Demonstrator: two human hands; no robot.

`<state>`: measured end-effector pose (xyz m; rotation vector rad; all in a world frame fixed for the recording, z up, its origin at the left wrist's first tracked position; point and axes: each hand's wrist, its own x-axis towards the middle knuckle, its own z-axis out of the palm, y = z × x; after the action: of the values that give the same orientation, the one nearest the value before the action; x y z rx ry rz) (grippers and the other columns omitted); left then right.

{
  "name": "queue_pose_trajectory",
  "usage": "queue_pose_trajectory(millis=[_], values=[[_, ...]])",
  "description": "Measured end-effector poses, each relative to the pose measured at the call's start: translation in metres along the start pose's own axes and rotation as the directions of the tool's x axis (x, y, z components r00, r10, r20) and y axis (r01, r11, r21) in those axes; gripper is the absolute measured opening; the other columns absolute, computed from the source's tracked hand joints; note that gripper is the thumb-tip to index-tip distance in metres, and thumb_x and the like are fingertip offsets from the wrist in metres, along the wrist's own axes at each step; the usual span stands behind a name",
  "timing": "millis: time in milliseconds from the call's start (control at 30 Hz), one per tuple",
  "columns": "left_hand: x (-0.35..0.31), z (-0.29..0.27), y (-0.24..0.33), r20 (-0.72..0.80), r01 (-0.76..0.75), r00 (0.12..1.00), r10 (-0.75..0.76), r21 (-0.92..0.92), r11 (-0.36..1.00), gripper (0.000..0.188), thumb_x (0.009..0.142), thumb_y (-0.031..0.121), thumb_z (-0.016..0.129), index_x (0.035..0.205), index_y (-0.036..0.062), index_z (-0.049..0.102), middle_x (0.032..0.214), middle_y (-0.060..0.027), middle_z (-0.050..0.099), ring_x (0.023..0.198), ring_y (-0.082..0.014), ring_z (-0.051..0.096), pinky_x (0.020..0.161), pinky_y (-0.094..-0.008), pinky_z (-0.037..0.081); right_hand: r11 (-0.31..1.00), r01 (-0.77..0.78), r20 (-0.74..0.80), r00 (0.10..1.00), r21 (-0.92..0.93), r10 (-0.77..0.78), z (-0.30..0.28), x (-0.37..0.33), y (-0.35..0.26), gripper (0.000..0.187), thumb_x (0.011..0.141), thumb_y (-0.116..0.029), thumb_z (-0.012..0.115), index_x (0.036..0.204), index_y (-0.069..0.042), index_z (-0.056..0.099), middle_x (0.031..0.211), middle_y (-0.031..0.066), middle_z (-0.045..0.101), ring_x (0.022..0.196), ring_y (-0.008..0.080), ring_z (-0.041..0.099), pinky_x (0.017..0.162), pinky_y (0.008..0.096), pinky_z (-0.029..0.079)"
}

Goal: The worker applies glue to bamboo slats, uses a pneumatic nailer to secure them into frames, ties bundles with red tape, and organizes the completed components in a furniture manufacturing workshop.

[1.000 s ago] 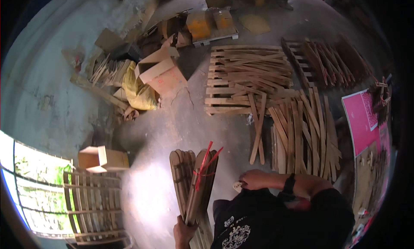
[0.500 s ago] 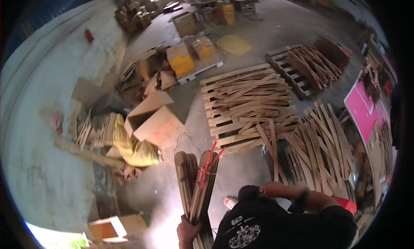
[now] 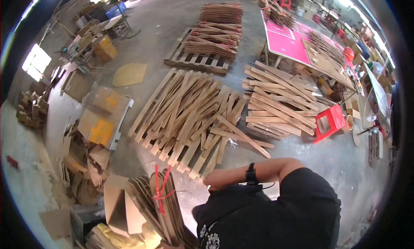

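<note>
At the lower edge my left hand (image 3: 171, 245) shows only in part, closed on the lower end of a bundle of wooden slats (image 3: 166, 206). The slats have rounded tops and stand tilted beside my body. A red tie (image 3: 160, 196) is wound around part of the bundle near its top, its loose ends sticking up. My right forearm, with a black band (image 3: 251, 174) on the wrist, crosses in front of my black shirt. The right hand (image 3: 215, 179) is near my chest, and its fingers are hidden.
A pallet (image 3: 140, 124) carries loose slats; another pallet (image 3: 172, 59) behind bears tied bundles. More slats (image 3: 280, 106) lie stacked at right, by a red stool (image 3: 328, 123) and a pink-topped table (image 3: 286, 44). An open carton (image 3: 115, 201) adjoins the held bundle.
My view has swung to the right, bringing the pink table and red stool into fuller sight. The bundle stays in my left hand and now appears lower and farther left, near the open carton.
</note>
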<state>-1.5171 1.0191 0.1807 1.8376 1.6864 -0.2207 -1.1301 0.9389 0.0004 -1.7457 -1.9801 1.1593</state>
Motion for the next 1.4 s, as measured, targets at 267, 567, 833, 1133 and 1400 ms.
queue_pose_trajectory(millis=[267,567,833,1133,1400], values=[[0.157,-0.097,-0.012,0.114,-0.162,0.98,0.161,0.003,0.987,0.094,0.076,0.05,0.081,0.142,-0.0058,0.044,0.122,-0.0267,0.067,0.11,-0.0424,0.066,0.093,-0.0466,0.052,0.983,-0.144,-0.15,0.981,-0.116,0.126,-0.049,0.115,-0.019,0.029,0.085,-0.033,0.068,0.095,-0.006,0.07,0.093,0.0201,0.07,0.095,0.0416,0.068,0.08,0.0532,0.054],[0.296,-0.174,-0.031,-0.011,-0.082,0.996,0.085,0.157,0.984,0.084,0.064,0.037,0.084,0.132,0.0009,0.049,0.104,-0.0281,0.071,0.099,-0.0466,0.068,0.09,-0.0508,0.054,0.911,-0.411,0.056,0.911,0.046,0.408,-0.092,0.216,-0.058,0.039,0.092,-0.043,0.067,0.115,-0.011,0.067,0.107,0.0162,0.071,0.103,0.0385,0.068,0.086,0.0492,0.054],[0.402,-0.253,-0.021,0.022,-0.105,0.994,0.103,0.135,0.985,0.082,0.065,0.036,0.086,0.131,0.0008,0.05,0.105,-0.0263,0.071,0.1,-0.0449,0.069,0.091,-0.0497,0.054,0.87,-0.493,0.027,0.87,-0.017,0.493,-0.18,0.302,-0.077,0.039,0.092,-0.042,0.065,0.113,-0.009,0.069,0.105,0.0194,0.072,0.105,0.0411,0.067,0.087,0.0522,0.053],[0.53,-0.304,0.036,0.112,-0.108,0.991,0.08,0.275,0.955,0.074,0.07,0.04,0.081,0.127,0.002,0.051,0.11,-0.025,0.07,0.106,-0.0432,0.067,0.094,-0.0499,0.053,0.861,-0.507,0.049,0.86,-0.028,0.508,-0.219,0.382,0.002,0.042,0.093,-0.046,0.064,0.113,-0.01,0.07,0.103,0.0175,0.073,0.098,0.0405,0.069,0.083,0.0516,0.054],[0.633,-0.367,0.145,0.196,-0.274,0.949,0.245,0.138,0.952,0.11,0.081,0.068,0.072,0.152,-0.006,0.032,0.141,-0.026,0.055,0.127,-0.0399,0.056,0.102,-0.0487,0.048,0.785,-0.542,-0.214,0.764,0.3,0.609,-0.271,0.426,0.019,0.037,0.093,-0.04,0.059,0.103,-0.006,0.07,0.097,0.0208,0.072,0.094,0.043,0.068,0.078,0.0523,0.054]])
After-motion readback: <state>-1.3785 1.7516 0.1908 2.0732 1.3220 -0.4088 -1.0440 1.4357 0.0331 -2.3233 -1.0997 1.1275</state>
